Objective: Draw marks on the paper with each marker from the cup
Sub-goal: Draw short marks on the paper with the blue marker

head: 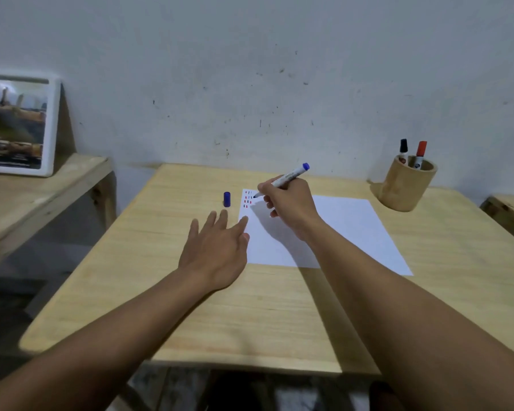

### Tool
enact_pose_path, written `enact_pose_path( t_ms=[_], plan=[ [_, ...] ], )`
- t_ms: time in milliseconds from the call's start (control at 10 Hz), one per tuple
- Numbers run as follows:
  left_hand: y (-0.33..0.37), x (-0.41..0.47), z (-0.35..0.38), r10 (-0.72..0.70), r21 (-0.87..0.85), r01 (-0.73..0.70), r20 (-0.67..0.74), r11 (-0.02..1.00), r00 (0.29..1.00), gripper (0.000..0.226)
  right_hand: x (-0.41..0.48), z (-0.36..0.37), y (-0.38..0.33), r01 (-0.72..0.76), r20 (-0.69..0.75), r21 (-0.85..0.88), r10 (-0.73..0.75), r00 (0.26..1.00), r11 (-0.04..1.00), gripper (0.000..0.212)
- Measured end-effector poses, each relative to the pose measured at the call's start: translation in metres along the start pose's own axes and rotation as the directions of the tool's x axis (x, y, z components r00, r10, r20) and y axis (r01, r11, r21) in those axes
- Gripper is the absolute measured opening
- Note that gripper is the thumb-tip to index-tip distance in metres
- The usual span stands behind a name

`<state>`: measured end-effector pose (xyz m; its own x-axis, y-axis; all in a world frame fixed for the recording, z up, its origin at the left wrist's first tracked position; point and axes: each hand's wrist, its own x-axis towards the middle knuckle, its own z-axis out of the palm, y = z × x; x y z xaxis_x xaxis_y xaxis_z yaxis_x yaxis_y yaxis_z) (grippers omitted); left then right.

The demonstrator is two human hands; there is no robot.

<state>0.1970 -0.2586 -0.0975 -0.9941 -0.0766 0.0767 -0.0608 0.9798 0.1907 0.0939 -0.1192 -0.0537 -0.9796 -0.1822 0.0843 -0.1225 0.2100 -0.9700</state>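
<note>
A white sheet of paper lies on the wooden table. Short red, black and blue marks fill its far left corner. My right hand grips an uncapped blue marker with its tip touching the paper beside those marks. The marker's blue cap stands upright on the table just left of the paper. My left hand lies flat with fingers spread, fingertips on the paper's left edge. A wooden cup at the far right holds a black marker and a red marker.
A framed picture leans against the wall on a lower wooden bench to the left. Another wooden surface shows at the right edge. The wall runs close behind the table.
</note>
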Motion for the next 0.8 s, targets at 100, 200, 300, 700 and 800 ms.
enact_pose_path(
  t_ms=[100,200,300,700,800],
  plan=[
    [0.000,-0.002,-0.001,0.006,-0.004,-0.006,0.017,1.000,1.000,0.054,0.004,0.007,0.008,-0.003,-0.043,-0.062,0.000,0.999,0.998,0.015],
    [0.000,-0.003,-0.001,0.009,-0.001,-0.009,0.026,1.000,1.000,0.055,0.007,0.013,0.015,-0.004,-0.081,-0.110,-0.005,0.997,0.994,0.017],
    [0.001,-0.004,0.000,0.012,0.009,-0.012,0.028,1.000,1.000,0.056,0.010,0.017,0.019,0.000,-0.114,-0.165,-0.019,0.993,0.986,0.016],
    [0.001,-0.007,-0.004,0.023,0.010,-0.023,0.035,1.000,0.999,0.056,0.018,0.024,0.026,0.022,-0.133,-0.313,-0.067,0.989,0.950,0.030],
    [0.002,-0.007,-0.004,0.021,0.009,-0.022,0.039,1.000,0.999,0.056,0.020,0.024,0.026,0.030,-0.136,-0.317,-0.076,0.988,0.948,0.030]
  ],
)
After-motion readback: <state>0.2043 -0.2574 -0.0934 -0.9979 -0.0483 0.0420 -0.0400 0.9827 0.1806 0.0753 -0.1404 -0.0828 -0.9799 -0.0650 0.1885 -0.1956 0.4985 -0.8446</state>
